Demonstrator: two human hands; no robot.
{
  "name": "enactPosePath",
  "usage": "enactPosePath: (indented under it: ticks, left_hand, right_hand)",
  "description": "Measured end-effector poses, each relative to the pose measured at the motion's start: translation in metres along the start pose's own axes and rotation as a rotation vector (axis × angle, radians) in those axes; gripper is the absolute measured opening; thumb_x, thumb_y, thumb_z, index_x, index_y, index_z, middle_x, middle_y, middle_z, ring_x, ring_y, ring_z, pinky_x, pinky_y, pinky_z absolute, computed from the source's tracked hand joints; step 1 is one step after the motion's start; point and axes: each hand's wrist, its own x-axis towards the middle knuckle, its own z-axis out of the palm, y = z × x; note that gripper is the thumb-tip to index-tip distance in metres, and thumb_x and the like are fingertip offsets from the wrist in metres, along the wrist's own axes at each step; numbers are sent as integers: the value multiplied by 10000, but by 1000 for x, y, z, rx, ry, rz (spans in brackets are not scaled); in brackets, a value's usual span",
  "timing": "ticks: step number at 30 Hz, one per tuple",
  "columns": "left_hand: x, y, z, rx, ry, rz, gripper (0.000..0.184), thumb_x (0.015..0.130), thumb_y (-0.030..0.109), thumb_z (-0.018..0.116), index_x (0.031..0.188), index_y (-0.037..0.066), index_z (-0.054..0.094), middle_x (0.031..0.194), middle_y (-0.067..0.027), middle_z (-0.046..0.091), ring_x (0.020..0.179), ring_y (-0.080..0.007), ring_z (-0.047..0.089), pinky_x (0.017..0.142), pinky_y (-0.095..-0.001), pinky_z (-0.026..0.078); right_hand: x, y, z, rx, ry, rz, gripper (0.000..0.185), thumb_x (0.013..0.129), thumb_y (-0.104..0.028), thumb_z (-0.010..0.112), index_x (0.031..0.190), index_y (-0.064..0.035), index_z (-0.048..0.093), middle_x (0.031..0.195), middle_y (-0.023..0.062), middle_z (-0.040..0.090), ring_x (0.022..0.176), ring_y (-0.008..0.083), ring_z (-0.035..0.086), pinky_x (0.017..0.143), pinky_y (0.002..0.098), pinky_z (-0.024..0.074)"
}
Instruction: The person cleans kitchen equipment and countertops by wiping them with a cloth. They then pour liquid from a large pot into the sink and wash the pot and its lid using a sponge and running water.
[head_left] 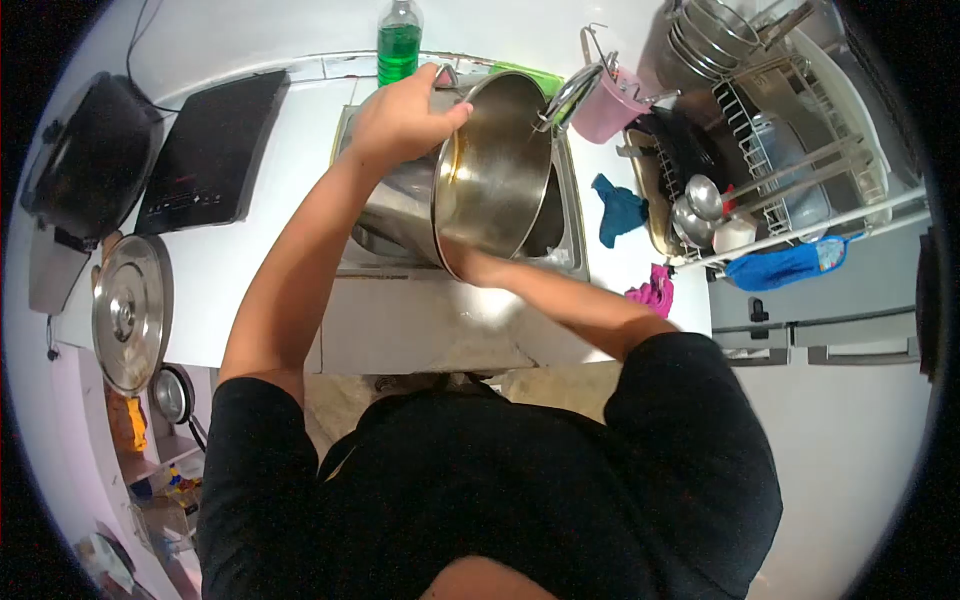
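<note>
A large steel pot (495, 170) lies tilted on its side over the steel sink (572, 215), its mouth facing right. My left hand (408, 112) is closed on the pot's upper rim beside a loop handle, with the thumb over the edge. At the lower part of the mouth, my right hand (482, 266) reaches to the inner wall just inside the rim. Its fingers blur into the shiny metal, and I cannot see whether anything is in them. The faucet (572, 98) stands close to the pot's right side.
Behind the sink is a bottle of green liquid (399, 45). To the right are a pink cup (608, 108), a teal cloth (619, 212), a magenta cloth (652, 291) and a loaded dish rack (800, 235). An induction cooktop (215, 150) and glass lid (130, 312) lie left.
</note>
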Motion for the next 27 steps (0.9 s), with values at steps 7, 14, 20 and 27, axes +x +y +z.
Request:
enactPosePath:
  ticks: [7, 14, 20, 27]
  left_hand:
    - [-9, 33, -1, 47, -85, -170, 480, 709, 392, 587, 1040, 55, 499, 828, -163, 608, 811, -320, 579, 713, -384, 432]
    - [5, 30, 5, 94, -158, -150, 510, 714, 377, 596, 1051, 21, 455, 841, -210, 592, 808, -325, 585, 702, -402, 449]
    - [1, 35, 7, 70, -192, -158, 512, 703, 378, 611, 1049, 33, 459, 853, -212, 586, 835, -358, 567, 730, -400, 437]
    - [-12, 37, 7, 13, -141, -215, 503, 729, 377, 592, 1077, 42, 452, 873, -206, 585, 858, -353, 563, 741, -391, 428]
  right_hand:
    - [-56, 47, -2, 1924, -631, 513, 395, 811, -229, 513, 1175, -78, 481, 1225, 168, 445, 1184, 241, 377, 963, 338, 307]
    - [-46, 133, 111, 986, -388, -68, 554, 764, -188, 515, 1279, -70, 346, 1336, 83, 333, 1210, 214, 338, 986, 321, 296]
    - [-27, 115, 185, 89, -36, 104, 402, 816, -188, 410, 1182, -25, 443, 1215, 96, 456, 1144, 205, 412, 931, 360, 339]
    - [-13, 73, -60, 2599, -253, 722, 390, 907, -290, 325, 1198, -55, 438, 1224, 110, 434, 1111, 224, 420, 936, 330, 324]
